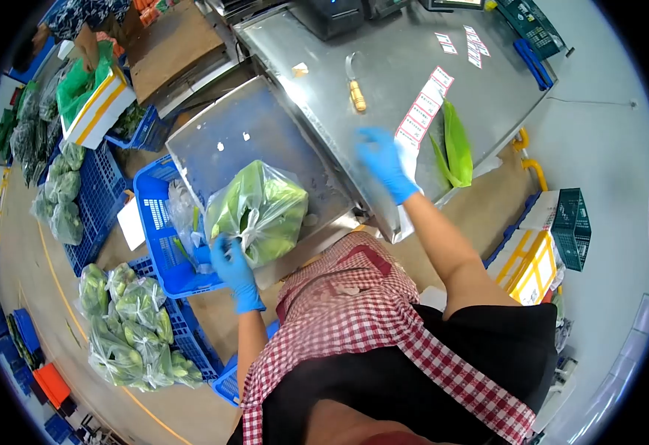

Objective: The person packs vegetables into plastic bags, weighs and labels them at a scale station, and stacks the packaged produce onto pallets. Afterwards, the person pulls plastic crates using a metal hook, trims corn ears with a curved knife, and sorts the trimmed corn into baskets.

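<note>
A clear plastic bag [269, 208] stuffed with long green vegetables, which look like corn in husks, rests on the metal scale-like platform [213, 141]. My left hand [233, 271], in a blue glove, closes on the near left edge of this bag, beside its gathered neck. My right hand [385, 165], gloved in blue too, is over the steel table with its fingers stretched out and slightly blurred; nothing shows in it. Just to its right lies a strip of red-and-white labels [422, 111]. Green husk leaves [455, 144] lie at the table's near edge.
A sickle [355, 89] with a wooden handle lies on the steel table [309, 52]. The blue basket [150, 215] left of the platform holds loose plastic. Several bagged vegetables [135, 326] sit on blue crates at floor level. Another person's hand [87, 44] is beside a white box [102, 111].
</note>
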The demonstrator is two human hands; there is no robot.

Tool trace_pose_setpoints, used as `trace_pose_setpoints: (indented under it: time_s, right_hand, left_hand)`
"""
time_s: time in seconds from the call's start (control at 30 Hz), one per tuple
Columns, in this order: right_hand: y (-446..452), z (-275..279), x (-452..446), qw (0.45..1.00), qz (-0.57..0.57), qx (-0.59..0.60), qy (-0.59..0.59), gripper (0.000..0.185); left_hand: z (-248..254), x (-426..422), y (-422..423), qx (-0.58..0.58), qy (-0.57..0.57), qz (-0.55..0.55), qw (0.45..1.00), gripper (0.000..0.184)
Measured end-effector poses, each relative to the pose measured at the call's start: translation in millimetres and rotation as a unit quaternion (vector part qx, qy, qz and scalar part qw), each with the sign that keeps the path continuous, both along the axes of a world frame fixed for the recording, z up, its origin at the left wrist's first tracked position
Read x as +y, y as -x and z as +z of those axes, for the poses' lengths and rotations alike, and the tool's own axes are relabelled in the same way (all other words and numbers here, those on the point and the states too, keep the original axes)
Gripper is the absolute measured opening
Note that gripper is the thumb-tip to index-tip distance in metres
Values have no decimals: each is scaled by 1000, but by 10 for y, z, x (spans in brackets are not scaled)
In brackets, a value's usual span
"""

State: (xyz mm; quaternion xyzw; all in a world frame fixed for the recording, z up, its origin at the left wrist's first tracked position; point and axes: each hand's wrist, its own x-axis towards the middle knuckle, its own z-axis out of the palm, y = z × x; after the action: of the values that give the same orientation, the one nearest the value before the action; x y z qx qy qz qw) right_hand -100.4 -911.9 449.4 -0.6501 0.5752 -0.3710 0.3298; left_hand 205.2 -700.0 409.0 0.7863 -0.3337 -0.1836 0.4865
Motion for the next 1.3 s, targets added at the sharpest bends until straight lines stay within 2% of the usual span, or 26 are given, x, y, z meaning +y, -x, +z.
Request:
trace_pose_setpoints:
  time_s: [0.03,0.07,0.13,0.2,0.27,0.3,0.33,0.37,0.4,0.5,0.6,0.63,0.67,0.7,0.77,0.8,0.9,1.0,1.03,1.1,1.13,1.23,1.27,1.3]
  right_hand:
    - [385,37,-75,992,-94,45,71,25]
    - [803,-52,-187,979,-139,121,89,25]
    - [1301,97,-231,939,-194,261,-111,27]
    - [1749,-471,-260,959,-112,162,-206,33]
    - [1683,-411,-203,918,-135,-43,-371,45]
    - [1663,-558,-193,930,-130,-39,-342,48]
    - [1629,-657,-184,938,-141,-80,-305,37]
    - [1514,-625,-138,917,-177,-239,-267,27]
    - [1486,-664,-155,895,-195,-300,-267,18]
    - [1496,-359,-114,880,-158,-342,-289,20]
    - [1626,-255,-119,891,-133,-305,-308,23]
    - [1666,-238,-124,897,-130,-279,-317,25]
    - [1716,-269,-116,902,-127,-253,-327,27]
    - [1795,-344,-145,914,-104,-176,-350,28]
    - [1833,-126,-244,967,-137,9,-215,27]
    - [1835,5,-330,974,-147,103,-140,26]
    - [1819,82,-635,995,37,87,18,20]
    - [1763,-12,-802,940,198,257,107,17]
    - [1751,-11,-836,929,221,283,91,16]
    - [1749,-75,-880,931,243,263,63,16]
    - [1766,-102,-883,932,256,253,47,16]
    - [1865,-289,-875,969,101,222,-33,16]
    - [1926,-321,-880,983,-40,106,-145,19]
    - [2081,-349,-963,973,-73,45,-216,21]
  left_hand:
    - [110,-183,205,67,12,-67,995,25]
    - [192,-376,408,132,23,-135,982,23]
    - [280,-801,809,127,-3,-288,949,20]
    - [399,-1254,1331,191,-2,-342,920,23]
    - [309,-1677,1751,183,-36,-403,896,34]
    - [290,-1851,1952,194,-55,-423,883,42]
    - [264,-2018,2137,204,-75,-441,871,51]
    - [187,-2160,2292,225,-100,-451,858,64]
    - [173,-2252,2425,271,-124,-433,851,65]
    - [154,-2498,2717,391,-209,-388,808,65]
    - [72,-2681,2835,460,-269,-470,704,52]
    - [60,-2679,2859,462,-248,-480,703,37]
    - [42,-2692,2884,463,-253,-472,706,34]
    - [26,-2724,2908,466,-259,-464,708,32]
    - [-136,-2746,2953,447,-261,-468,717,28]
    - [-177,-2752,2973,441,-273,-467,716,28]
    - [-146,-2771,3032,442,-301,-461,708,26]
    - [-165,-2777,3092,413,-291,-483,715,25]
    - [-145,-2800,3099,399,-290,-487,721,25]
    - [-116,-2821,3074,371,-283,-490,736,24]
    - [-164,-2800,3068,394,-279,-482,731,24]
    - [-318,-2760,3112,445,-263,-451,727,23]
    - [-334,-2764,3112,449,-264,-433,735,24]
    - [-371,-2767,3138,389,-271,-433,767,25]
